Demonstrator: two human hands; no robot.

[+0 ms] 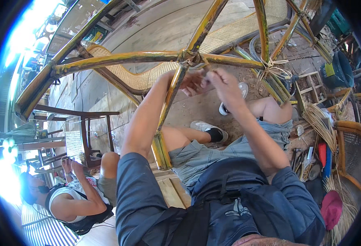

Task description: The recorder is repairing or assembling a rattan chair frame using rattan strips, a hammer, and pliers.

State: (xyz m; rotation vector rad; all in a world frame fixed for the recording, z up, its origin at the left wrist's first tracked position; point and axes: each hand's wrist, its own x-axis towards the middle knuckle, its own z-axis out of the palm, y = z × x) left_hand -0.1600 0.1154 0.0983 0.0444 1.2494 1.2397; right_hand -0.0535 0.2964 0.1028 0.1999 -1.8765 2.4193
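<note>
A frame of yellow-and-brown bamboo poles (119, 60) stands before me. Several poles meet at a joint (190, 58) wrapped with a thin cane binding strip. Just below that joint, my left hand (193, 83) reaches behind a slanting pole, its fingers curled; what they hold, if anything, is hidden. Beside it, my right hand (224, 87) is closed in a pinch on the strip's end, close under the joint. The two hands' fingertips nearly touch. Farther right, another joint carries a loose knot of pale cane strips (270, 70).
A woven cane panel (147, 76) lies beyond the frame. At right are a dark bucket (337, 70), a bundle of cane strips (319, 125), hand tools (301, 160) and a maroon cap (331, 210). To the left, another person (75, 197) sits by a dark wooden chair (83, 135).
</note>
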